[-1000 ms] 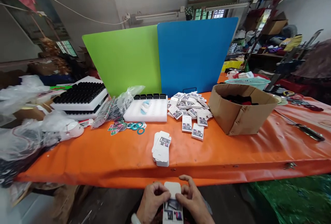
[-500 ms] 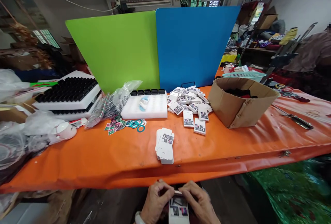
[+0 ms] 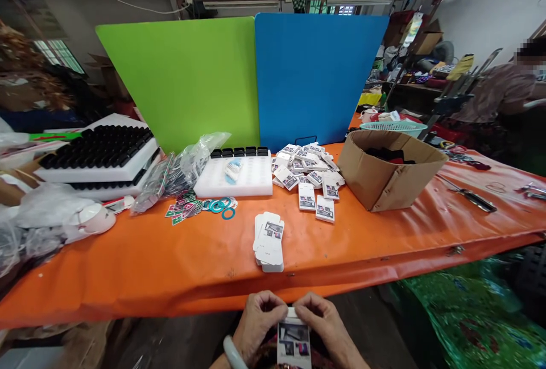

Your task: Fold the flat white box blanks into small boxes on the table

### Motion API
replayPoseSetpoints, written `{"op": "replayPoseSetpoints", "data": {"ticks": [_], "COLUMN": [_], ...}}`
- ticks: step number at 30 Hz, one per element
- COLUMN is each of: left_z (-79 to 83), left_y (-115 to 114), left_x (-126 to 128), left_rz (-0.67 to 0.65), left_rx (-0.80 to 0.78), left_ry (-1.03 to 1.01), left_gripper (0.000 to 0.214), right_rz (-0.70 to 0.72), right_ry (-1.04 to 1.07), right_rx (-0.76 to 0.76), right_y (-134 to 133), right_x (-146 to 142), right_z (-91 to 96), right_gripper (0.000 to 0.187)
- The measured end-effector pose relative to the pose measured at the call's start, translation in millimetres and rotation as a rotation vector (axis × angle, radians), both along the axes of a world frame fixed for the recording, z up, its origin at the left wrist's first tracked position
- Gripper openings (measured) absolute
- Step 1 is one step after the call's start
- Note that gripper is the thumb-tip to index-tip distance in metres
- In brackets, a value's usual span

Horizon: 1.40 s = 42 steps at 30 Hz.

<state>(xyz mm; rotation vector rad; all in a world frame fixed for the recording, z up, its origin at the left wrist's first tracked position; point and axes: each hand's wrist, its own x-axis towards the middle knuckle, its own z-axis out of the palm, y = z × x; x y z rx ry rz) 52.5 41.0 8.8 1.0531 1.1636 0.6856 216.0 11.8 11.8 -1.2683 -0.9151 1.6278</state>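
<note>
Both my hands hold one small white printed carton (image 3: 294, 341) low in front of the orange table (image 3: 170, 261). My left hand (image 3: 257, 324) pinches its upper left corner and my right hand (image 3: 325, 326) pinches the upper right, fingers curled over the top flap. Just beyond, near the table's front edge, lies a stack of flat unfolded cartons (image 3: 268, 241). Further back sits a heap of folded printed cartons (image 3: 309, 174).
A white foam tray (image 3: 236, 177) with black parts along its back, teal rings (image 3: 222, 207) and plastic bags (image 3: 179, 170) lie left of centre. Trays of black parts (image 3: 98, 153) stand at left, an open cardboard box (image 3: 390, 175) at right. Green and blue screens (image 3: 256, 79) stand behind. Another person sits far right.
The top flap that stood open a second ago is now folded down under my fingers. The camera has tilted slightly, showing more of the right side.
</note>
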Motion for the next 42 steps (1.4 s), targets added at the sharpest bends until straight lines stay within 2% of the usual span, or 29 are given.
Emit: {"op": "replayPoseSetpoints", "data": {"ticks": [3,9,13,16,18,19,20,22,23,24,25,27,29,32,36,40,42], "left_z": [-7.1,-17.1,-7.4,7.9,16.8,19.8,21.7,21.7,20.1,17.6,14.4,6.9,-1.0,-11.8,-22.2,-27.1,-25.9], "left_y": [-1.8,-7.6,-3.1,11.3,25.3,32.7,40.0,52.8,58.1,62.5,66.1,71.2,73.9,75.4,75.6,75.9,75.7], "left_x": [-5.5,-8.7,-2.8,-2.1,-5.0,-7.1,-9.2,-12.5,-13.3,-13.3,-12.6,-9.7,-6.1,-2.0,-0.6,-0.6,-0.5], "left_rz": [-0.004,-0.025,-0.05,0.005,0.079,0.126,0.163,0.216,0.225,0.225,0.217,0.179,0.133,0.083,0.07,0.073,0.092], "left_rx": [-0.034,-0.049,0.101,0.312,0.407,0.449,0.498,0.611,0.662,0.701,0.726,0.754,0.776,0.792,0.762,0.76,0.783], "left_ry": [-0.031,0.042,0.151,0.17,0.19,0.214,0.242,0.323,0.369,0.419,0.468,0.563,0.658,0.757,0.775,0.763,0.76], "left_gripper": [0.03,0.027,0.021,0.012,0.019,0.021,0.022,0.022,0.022,0.022,0.023,0.027,0.032,0.035,0.034,0.037,0.045], "right_rz": [0.022,0.122,0.197,0.241,0.146,0.053,-0.091,-0.473,-0.571,-0.596,-0.534,-0.26,0.019,0.215,0.305,0.308,0.317], "right_ry": [-0.008,-0.067,-0.239,-0.328,-0.386,-0.429,-0.454,-0.493,-0.547,-0.644,-0.764,-0.973,-1.062,-1.106,-1.203,-1.208,-1.168], "right_rx": [0.019,0.06,0.08,0.189,0.269,0.297,0.348,0.442,0.467,0.491,0.515,0.557,0.579,0.552,0.44,0.35,0.326], "right_y": [-3.2,-11.5,4.4,45.0,84.3,105.6,126.6,163.9,178.4,189.4,196.9,202.1,197.6,184.0,175.5,187.4,193.4], "right_x": [1.0,0.0,6.5,26.7,47.3,57.8,67.2,79.1,80.1,77.6,71.7,51.7,26.4,-8.6,-33.2,-33.7,-28.9], "right_z": [-10.1,-25.9,-12.6,12.0,34.1,45.8,56.9,74.6,80.0,82.6,82.3,74.9,62.2,43.8,33.4,38.0,44.3], "right_gripper": [0.041,0.033,0.026,0.024,0.027,0.03,0.033,0.043,0.049,0.05,0.047,0.033,0.02,0.013,0.015,0.024,0.019]}}
